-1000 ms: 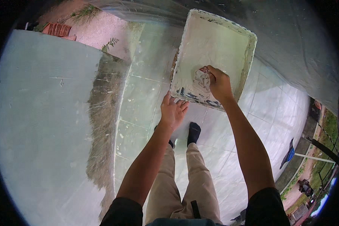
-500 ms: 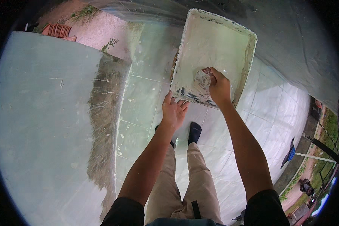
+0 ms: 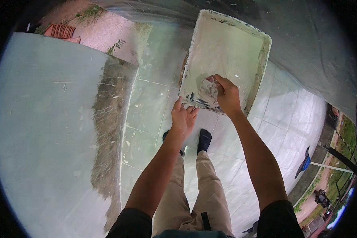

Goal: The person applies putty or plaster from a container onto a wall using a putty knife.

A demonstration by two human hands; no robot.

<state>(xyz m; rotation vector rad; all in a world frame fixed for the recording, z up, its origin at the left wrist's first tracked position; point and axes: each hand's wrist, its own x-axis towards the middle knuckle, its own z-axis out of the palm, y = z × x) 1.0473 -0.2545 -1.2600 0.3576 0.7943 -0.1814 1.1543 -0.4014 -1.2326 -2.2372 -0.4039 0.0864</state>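
A large rectangular tray [image 3: 233, 43] with a crusted rim and a pale, wet coating inside lies in front of me. My left hand [image 3: 183, 119] is at its near left corner, palm up, with the thumb against the rim and the fingers at the underside of the near edge. Over the near end of the tray, my right hand [image 3: 228, 95] is closed on a paint-caked tool [image 3: 208, 89], whitish and smeared, reddish beside my fingers. Its exact kind cannot be made out. The tool's lower part is against the coated bottom, near dark smears in the near left corner.
To the left stands a pale grey-blue wall [image 3: 47, 119] with a rough brown strip [image 3: 109, 131] along its base. Light tiles [image 3: 146, 103] with paint spots cover the floor. Translucent plastic sheeting [image 3: 305, 51] hangs at the far right. A blue object [image 3: 304, 162] lies at the floor's right edge.
My right hand and the tool have shifted slightly left and nearer to me within the tray. My left hand stays at the corner.
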